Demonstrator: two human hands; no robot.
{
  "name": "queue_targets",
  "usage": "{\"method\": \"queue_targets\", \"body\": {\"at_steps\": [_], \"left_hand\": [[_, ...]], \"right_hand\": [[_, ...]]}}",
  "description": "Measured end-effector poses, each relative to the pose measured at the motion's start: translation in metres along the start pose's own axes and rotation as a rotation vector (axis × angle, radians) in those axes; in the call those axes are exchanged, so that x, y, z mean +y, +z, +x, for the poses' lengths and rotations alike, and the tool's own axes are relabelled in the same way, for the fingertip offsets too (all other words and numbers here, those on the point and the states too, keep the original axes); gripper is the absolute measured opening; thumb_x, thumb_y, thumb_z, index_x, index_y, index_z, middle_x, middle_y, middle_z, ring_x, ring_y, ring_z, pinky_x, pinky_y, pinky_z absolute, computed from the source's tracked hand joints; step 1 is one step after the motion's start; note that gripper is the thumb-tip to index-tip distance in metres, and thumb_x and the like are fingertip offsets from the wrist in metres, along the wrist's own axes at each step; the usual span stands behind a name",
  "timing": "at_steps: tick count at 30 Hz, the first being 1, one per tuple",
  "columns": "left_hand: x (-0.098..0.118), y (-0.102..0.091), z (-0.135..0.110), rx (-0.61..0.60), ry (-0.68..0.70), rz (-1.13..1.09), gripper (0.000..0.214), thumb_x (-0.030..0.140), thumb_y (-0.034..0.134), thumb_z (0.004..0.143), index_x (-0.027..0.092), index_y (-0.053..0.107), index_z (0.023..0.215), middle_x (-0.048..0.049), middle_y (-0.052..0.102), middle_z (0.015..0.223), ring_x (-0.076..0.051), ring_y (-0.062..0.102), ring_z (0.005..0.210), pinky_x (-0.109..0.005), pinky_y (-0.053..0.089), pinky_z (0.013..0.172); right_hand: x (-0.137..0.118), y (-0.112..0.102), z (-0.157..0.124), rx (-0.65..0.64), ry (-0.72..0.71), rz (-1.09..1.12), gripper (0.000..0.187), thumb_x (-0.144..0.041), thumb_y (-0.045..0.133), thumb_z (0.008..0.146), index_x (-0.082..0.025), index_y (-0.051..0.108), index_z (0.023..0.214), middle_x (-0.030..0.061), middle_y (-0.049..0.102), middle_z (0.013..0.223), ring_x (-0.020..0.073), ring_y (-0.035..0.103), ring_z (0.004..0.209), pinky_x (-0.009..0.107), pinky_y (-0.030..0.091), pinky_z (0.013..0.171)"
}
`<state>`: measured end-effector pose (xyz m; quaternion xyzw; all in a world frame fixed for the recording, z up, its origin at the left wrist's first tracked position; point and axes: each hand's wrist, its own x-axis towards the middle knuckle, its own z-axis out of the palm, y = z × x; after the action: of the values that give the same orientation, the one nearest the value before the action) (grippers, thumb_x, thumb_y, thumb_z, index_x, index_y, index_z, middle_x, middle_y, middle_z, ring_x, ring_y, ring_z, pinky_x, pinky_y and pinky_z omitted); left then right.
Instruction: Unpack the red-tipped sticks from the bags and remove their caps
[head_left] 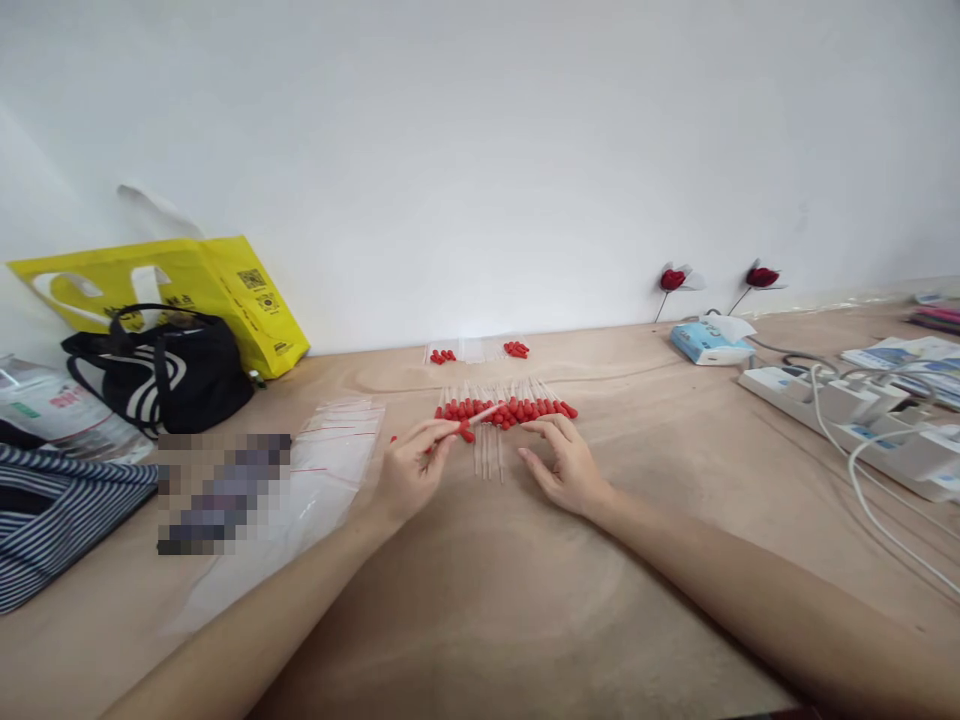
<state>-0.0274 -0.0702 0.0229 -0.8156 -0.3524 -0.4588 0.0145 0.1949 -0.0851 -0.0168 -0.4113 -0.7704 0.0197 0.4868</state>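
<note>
A row of several thin clear tubes with red caps lies on the brown tabletop in front of me. My left hand pinches one red-capped tube at the row's left end. To the right, my right hand rests with its fingers spread, fingertips touching the row's right part. A few clear tubes lie between the two hands. Two small clear bags holding red-capped pieces lie farther back near the wall.
A stack of clear zip bags with red strips lies left of my left hand. Further left are a black handbag, a yellow bag and striped cloth. At the right are a tissue pack, power strips with white cables and two red fabric roses.
</note>
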Motion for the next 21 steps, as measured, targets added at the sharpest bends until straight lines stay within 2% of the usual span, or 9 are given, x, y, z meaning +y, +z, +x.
{"method": "queue_targets", "body": {"at_steps": [4,8,12,15,19,21], "left_hand": [[0.012,-0.001,-0.023,-0.129,0.026,-0.183,0.017,0.015,0.051,0.08,0.018,0.063,0.091,-0.0053,0.065,0.09,-0.013,0.061,0.083,-0.026,0.05,0.075],[0.014,0.006,-0.028,-0.208,0.048,-0.258,0.019,0.015,0.049,0.081,0.019,0.063,0.092,-0.0061,0.065,0.09,-0.013,0.061,0.082,-0.026,0.052,0.072],[0.016,0.007,-0.028,-0.264,0.08,-0.274,0.02,0.017,0.046,0.083,0.019,0.064,0.092,-0.0062,0.064,0.09,-0.013,0.061,0.081,-0.025,0.053,0.071],[0.019,0.007,-0.029,-0.291,0.079,-0.223,0.02,0.018,0.048,0.082,0.019,0.062,0.096,-0.0061,0.064,0.093,-0.013,0.061,0.084,-0.026,0.052,0.075],[0.02,0.012,-0.03,-0.303,0.116,-0.062,0.03,0.027,0.054,0.079,0.018,0.057,0.107,-0.0088,0.061,0.105,-0.02,0.056,0.101,-0.036,0.047,0.087],[0.019,0.015,-0.03,-0.288,0.162,-0.02,0.027,0.027,0.054,0.079,0.017,0.059,0.104,-0.009,0.062,0.104,-0.021,0.054,0.104,-0.039,0.045,0.09]], "right_hand": [[0.001,-0.012,-0.003,-0.068,-0.151,-0.117,0.042,-0.035,0.055,0.077,-0.019,0.047,0.116,0.0111,0.052,0.109,0.0221,0.046,0.101,0.041,0.039,0.086],[-0.001,-0.013,-0.005,-0.205,-0.271,-0.188,0.031,-0.037,0.054,0.079,-0.025,0.056,0.108,0.006,0.061,0.102,0.0216,0.049,0.099,0.043,0.035,0.087],[-0.002,-0.006,-0.005,-0.215,-0.299,-0.17,0.02,-0.032,0.051,0.082,-0.025,0.062,0.098,0.0026,0.066,0.085,0.0186,0.053,0.092,0.043,0.032,0.091],[-0.003,-0.003,-0.005,-0.205,-0.32,-0.166,0.018,-0.026,0.049,0.083,-0.024,0.063,0.094,0.0017,0.067,0.081,0.0172,0.054,0.088,0.043,0.032,0.092],[-0.008,-0.003,-0.006,-0.174,-0.374,-0.194,0.018,-0.022,0.048,0.083,-0.023,0.062,0.094,0.0009,0.067,0.076,0.0166,0.055,0.084,0.043,0.032,0.093],[-0.011,-0.003,-0.006,-0.165,-0.422,-0.204,0.018,-0.021,0.048,0.083,-0.022,0.062,0.093,0.0009,0.067,0.075,0.0162,0.055,0.083,0.042,0.033,0.093]]}}
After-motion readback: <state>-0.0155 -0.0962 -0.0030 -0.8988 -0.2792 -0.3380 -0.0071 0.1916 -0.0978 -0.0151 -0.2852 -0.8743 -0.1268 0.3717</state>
